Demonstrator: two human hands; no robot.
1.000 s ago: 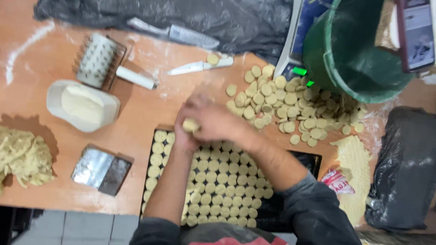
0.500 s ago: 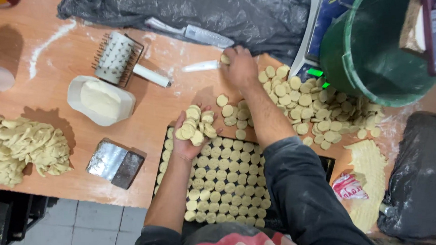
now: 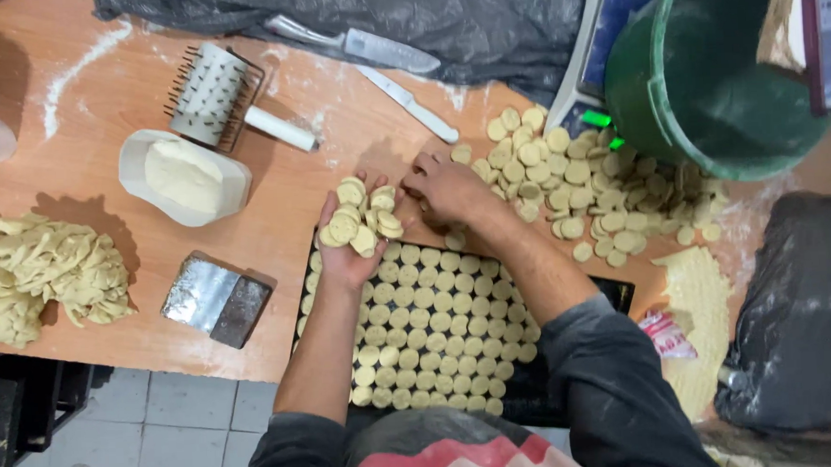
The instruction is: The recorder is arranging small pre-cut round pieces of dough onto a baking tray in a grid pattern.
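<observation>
My left hand (image 3: 348,246) is held palm up over the far left end of a dark baking tray (image 3: 618,294) and carries a heap of small round dough discs (image 3: 358,218). My right hand (image 3: 446,189) rests knuckles up right beside that heap, its fingers curled at the discs; whether it grips one is hidden. The tray is filled with rows of the same pale discs (image 3: 430,327). A loose pile of cut discs (image 3: 574,187) lies on the table just to the right of my right hand.
A green bucket (image 3: 710,66) stands at the far right. On the wooden table: a spiked roller (image 3: 209,93), a white tub of flour (image 3: 183,175), a metal scraper (image 3: 215,299), two knives (image 3: 409,101), scrap dough (image 3: 29,273), black plastic sheeting (image 3: 376,18).
My right hand came back from the far pile toward the left hand. The left hand, earlier closed over the tray, now lies open with a heap of discs.
</observation>
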